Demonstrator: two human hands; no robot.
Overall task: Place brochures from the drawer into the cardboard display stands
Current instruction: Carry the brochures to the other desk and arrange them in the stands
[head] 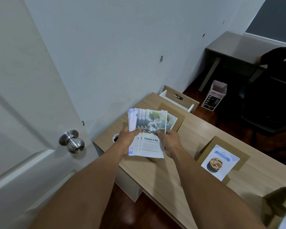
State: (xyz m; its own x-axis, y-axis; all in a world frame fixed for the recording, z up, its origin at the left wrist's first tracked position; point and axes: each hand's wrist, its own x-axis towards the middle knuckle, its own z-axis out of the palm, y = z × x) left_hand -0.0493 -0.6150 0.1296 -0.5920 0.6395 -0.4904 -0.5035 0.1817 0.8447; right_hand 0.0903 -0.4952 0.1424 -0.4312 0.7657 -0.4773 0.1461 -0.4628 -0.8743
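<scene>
Both hands hold a fanned stack of brochures (149,134) above the wooden desk (180,164). The top one shows a tree, a globe and the words "Liceria & Co."; blue-patterned ones fan out to the left. My left hand (128,139) grips the stack's left side, my right hand (171,142) its right side. Behind the stack stands a cardboard display stand (179,120) with one tree brochure in it. A second stand (238,156) to the right holds a brochure with a food picture (219,163). The white drawer (180,99) stands open at the desk's far end.
A white door with a steel knob (72,141) is at my left. A round cable hole (116,138) sits in the desk's left corner. A pink-and-white box (215,96) stands on the dark floor. A third cardboard piece (281,200) lies at the near right. A person in black (281,63) sits far right.
</scene>
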